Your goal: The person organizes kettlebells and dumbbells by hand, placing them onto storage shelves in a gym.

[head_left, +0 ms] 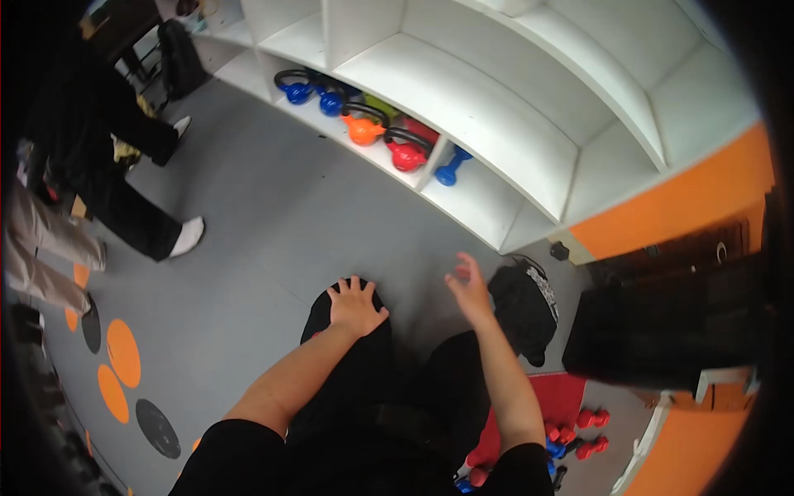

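Observation:
My left hand point(356, 307) lies flat on my bent knee in black trousers point(318, 314), its fingers spread. In the air above the grey floor point(248, 207), my right hand point(469, 291) has its fingers apart and curved, with nothing in them. A black bag point(523, 318) with a patterned band lies on the floor just to the right of that hand. Farther ahead, on the lowest level of a white shelf unit point(463, 95), sit blue point(298, 93), orange point(364, 130) and red point(408, 155) kettlebells and a blue dumbbell point(452, 167).
Two people stand at the left, one in black trousers point(132, 207), one in light trousers point(54, 240). Orange point(124, 354) and black point(157, 428) discs dot the floor. Red dumbbells point(592, 418) lie beside a red mat point(552, 397) at the lower right, near a black box-like object point(637, 331).

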`<act>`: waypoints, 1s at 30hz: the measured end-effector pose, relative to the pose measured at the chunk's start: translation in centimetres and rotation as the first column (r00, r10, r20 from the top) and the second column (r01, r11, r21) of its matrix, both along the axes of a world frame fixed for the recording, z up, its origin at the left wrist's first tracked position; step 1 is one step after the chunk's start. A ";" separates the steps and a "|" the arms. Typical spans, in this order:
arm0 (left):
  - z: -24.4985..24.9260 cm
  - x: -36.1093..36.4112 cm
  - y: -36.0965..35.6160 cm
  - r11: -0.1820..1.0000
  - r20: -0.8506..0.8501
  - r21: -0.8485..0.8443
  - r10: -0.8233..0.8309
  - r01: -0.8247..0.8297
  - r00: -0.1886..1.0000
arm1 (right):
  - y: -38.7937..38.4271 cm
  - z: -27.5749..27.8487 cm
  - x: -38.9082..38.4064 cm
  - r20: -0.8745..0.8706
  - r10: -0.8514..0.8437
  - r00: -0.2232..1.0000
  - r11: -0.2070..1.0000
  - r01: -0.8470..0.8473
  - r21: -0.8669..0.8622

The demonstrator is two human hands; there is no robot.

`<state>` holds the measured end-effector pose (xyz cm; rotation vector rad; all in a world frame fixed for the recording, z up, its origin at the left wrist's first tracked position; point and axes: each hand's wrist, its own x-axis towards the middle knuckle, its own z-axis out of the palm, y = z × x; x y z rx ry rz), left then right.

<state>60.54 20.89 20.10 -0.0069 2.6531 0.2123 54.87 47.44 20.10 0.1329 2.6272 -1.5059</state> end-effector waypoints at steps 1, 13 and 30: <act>0.1 -0.3 0.0 1.000 0.011 -0.011 -0.021 0.021 1.000 | 0.0 -1.0 -3.0 0.043 -0.043 0.998 0.999 0.043 0.003; 0.2 -4.2 -1.4 0.997 0.114 0.068 0.013 -0.021 0.993 | -2.0 -8.7 -30.6 0.112 0.004 0.994 0.823 -0.067 0.564; -1.3 -4.5 -1.7 0.988 0.008 0.136 0.065 -0.066 0.998 | -1.4 -9.4 -20.3 -0.075 0.161 0.984 0.887 -0.111 0.449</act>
